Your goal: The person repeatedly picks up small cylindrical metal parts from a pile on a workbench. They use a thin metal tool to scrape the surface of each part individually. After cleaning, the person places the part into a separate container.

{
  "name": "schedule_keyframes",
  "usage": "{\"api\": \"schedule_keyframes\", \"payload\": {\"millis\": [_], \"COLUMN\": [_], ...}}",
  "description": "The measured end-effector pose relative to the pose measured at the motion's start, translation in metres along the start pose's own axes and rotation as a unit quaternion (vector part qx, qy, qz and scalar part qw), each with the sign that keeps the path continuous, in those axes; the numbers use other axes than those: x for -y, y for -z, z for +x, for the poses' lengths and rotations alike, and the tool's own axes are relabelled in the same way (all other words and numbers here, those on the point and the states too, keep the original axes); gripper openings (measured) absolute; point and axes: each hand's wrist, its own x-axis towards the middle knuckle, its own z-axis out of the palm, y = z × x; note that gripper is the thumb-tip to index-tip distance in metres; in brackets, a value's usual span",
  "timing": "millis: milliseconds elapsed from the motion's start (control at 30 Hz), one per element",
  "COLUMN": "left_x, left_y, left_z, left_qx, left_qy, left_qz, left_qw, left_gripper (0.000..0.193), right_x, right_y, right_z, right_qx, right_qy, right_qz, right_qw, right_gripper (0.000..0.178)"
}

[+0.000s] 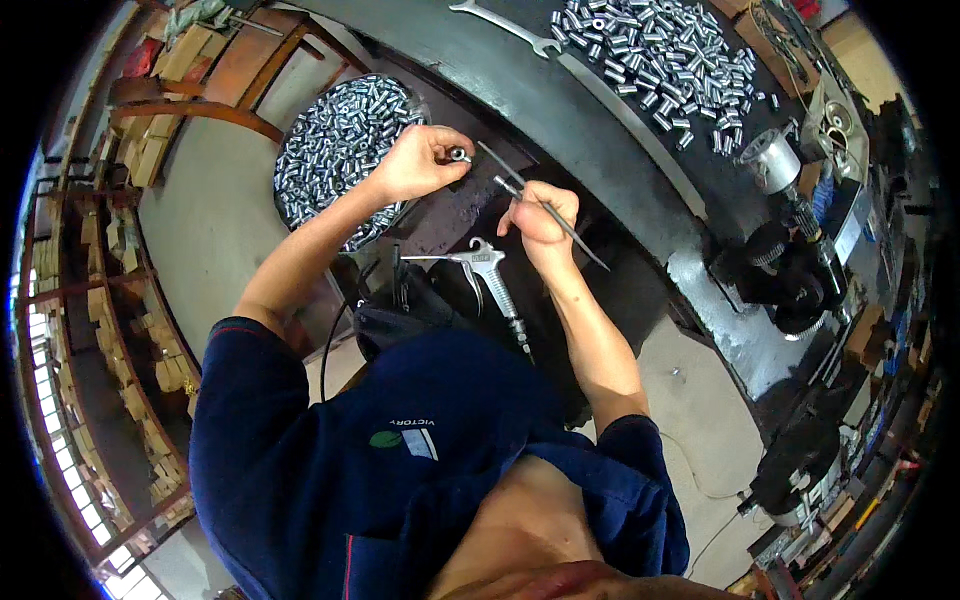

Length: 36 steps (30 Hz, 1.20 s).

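My left hand [415, 162] is closed in a pinch around a small shiny metal sleeve [458, 154], its bored end showing. Just right of it, my right hand [543, 222] is wrapped round a long thin grey file-like tool [580, 241] with a tapering end. A shorter metal rod [506, 185] with a bright tip also sticks out of this hand; its exact kind is unclear. The tool's far tip is close to the sleeve, apparently apart from it. Beneath my left wrist stands a round container heaped with similar metal sleeves [340, 140].
A silver air blow gun [487, 265] lies below my hands, near my lap. The dark workbench [420, 40] carries an open-ended wrench [505, 25], a pile of metal sleeves [665, 60], a long flat metal strip [635, 132] and a chuck-like fixture [770, 160]. Shelves with boxes [110, 320] line the left.
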Motion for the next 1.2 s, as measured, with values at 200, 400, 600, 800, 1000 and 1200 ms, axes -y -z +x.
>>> {"api": "schedule_keyframes", "payload": {"millis": [200, 400, 600, 800, 1000, 1200], "left_x": [0.015, 0.008, -0.019, 0.012, -0.043, -0.114], "left_y": [0.008, 0.001, -0.022, 0.020, 0.023, 0.002], "left_z": [0.002, 0.004, 0.002, 0.027, 0.102, 0.208], "left_qx": [-0.080, -0.074, -0.013, -0.066, -0.078, -0.076], "left_qy": [-0.049, -0.123, -0.182, -0.141, -0.202, -0.206], "left_qz": [0.190, 0.229, 0.176, 0.307, 0.319, -0.120], "left_qw": [0.977, 0.963, 0.967, 0.939, 0.923, 0.968], "left_gripper": [0.022, 0.022, 0.029, 0.021, 0.025, 0.029], "right_x": [0.004, 0.006, -0.023, -0.004, -0.017, -0.025], "right_y": [-0.011, -0.009, -0.003, 0.003, 0.006, 0.004], "right_z": [-0.007, -0.007, 0.003, -0.001, -0.001, 0.001], "right_qx": [0.040, 0.053, 0.037, 0.015, 0.034, 0.015], "right_qy": [-0.009, -0.041, -0.052, 0.019, 0.007, 0.009], "right_qz": [0.000, -0.019, -0.097, -0.110, -0.127, -0.151], "right_qw": [0.999, 0.998, 0.993, 0.994, 0.991, 0.988], "right_gripper": [0.023, 0.021, 0.019, 0.020, 0.024, 0.020]}}
